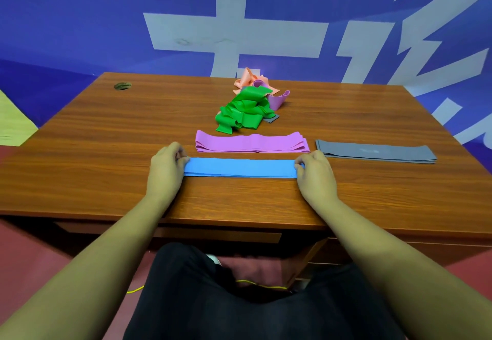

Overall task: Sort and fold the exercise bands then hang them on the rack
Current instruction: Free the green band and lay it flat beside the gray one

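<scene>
A folded blue band (241, 167) lies flat across the near middle of the wooden desk (106, 153). My left hand (166, 166) grips its left end and my right hand (314, 171) pinches its right end. Just behind it lies a folded purple band (251, 143), and to the right a folded grey band (375, 151). Farther back is a loose heap: a crumpled green band (243, 113), a peach band (249, 78), another purple band (278, 98) and a grey scrap (271, 119). No rack is in view.
A round cable hole (122, 85) sits at the desk's far left corner. A blue wall with white lettering (239, 36) stands right behind the desk. My legs in black trousers (239, 299) are below the front edge, over a red floor.
</scene>
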Motion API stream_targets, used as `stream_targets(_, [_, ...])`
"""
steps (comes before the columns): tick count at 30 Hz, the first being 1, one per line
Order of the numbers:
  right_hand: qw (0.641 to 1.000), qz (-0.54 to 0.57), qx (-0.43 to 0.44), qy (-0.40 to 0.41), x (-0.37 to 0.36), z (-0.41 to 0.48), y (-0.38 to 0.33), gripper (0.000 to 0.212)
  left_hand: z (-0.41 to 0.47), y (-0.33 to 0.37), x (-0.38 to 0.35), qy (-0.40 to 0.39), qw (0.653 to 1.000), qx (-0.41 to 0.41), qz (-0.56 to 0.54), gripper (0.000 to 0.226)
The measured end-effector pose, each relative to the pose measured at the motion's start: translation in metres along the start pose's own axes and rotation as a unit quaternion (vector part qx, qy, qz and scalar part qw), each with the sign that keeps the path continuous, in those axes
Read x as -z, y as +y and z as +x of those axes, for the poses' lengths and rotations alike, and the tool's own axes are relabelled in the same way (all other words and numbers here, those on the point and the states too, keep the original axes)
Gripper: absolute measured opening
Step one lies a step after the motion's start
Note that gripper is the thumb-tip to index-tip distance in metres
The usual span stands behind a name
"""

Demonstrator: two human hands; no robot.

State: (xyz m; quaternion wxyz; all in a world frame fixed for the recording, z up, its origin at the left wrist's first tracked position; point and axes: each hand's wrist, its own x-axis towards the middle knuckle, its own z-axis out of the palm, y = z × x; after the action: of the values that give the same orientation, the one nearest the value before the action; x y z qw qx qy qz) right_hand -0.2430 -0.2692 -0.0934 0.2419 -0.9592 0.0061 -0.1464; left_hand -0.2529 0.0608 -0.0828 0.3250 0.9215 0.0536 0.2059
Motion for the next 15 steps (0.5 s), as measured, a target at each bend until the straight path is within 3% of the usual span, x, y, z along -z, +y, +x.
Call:
stream_targets(3, [1.0,0.004,-0.003,0.001,0.0,-0.001,0.0,0.012,0.007,0.009,0.001,0.025,1.0,-0.004,-0.015,0.008])
stream_targets(8, [1.0,0.021,-0.003,0.007,0.001,-0.005,0.0,0.014,0.004,-0.005,-0.006,-0.028,0.998,-0.01,0.05,0.011])
stream_targets(15, [0.997,0.068,0.025,0.026,0.013,0.016,-0.016,0.028,0.028,0.016,0.003,0.042,0.997,-0.046,0.05,0.006])
